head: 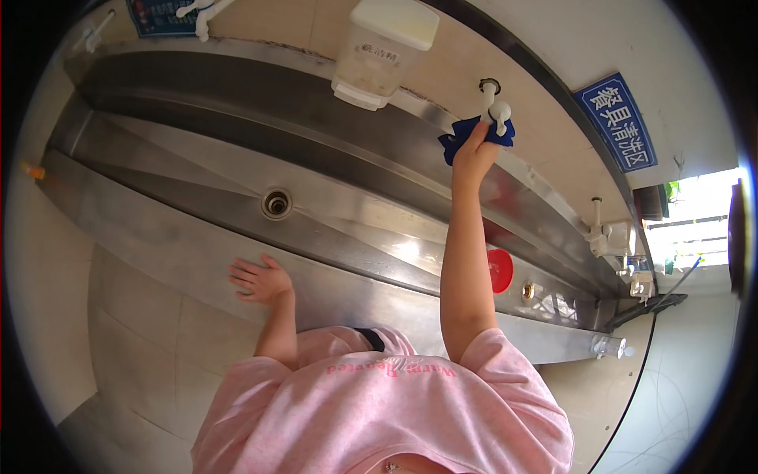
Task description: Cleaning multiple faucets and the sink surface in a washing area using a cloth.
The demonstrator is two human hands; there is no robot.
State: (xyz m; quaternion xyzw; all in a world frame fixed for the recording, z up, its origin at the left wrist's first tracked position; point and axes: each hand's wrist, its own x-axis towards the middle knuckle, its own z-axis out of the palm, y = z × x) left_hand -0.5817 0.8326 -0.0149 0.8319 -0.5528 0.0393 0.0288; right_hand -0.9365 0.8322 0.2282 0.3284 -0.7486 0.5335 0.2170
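Note:
Reaching up to the tiled wall, my right hand (477, 151) grips a dark blue cloth (453, 140) against a white plastic tap (499, 112); the fingertips are partly hidden by cloth and tap. My left hand (260, 278), fingers spread and holding nothing, is over the front ledge of a long stainless steel trough sink (367, 269). Between the hands, the basin slopes to a round drain (276, 203). A red bowl (501, 271) is in the basin just right of my right forearm, which partly hides it.
A white dispenser (379, 59) with writing hangs on the wall left of the tap. Further right are a second drain (528, 290) and another tap (598, 234). A clear plastic container (610, 346) is at the ledge's right end. A blue sign (617, 123) is above.

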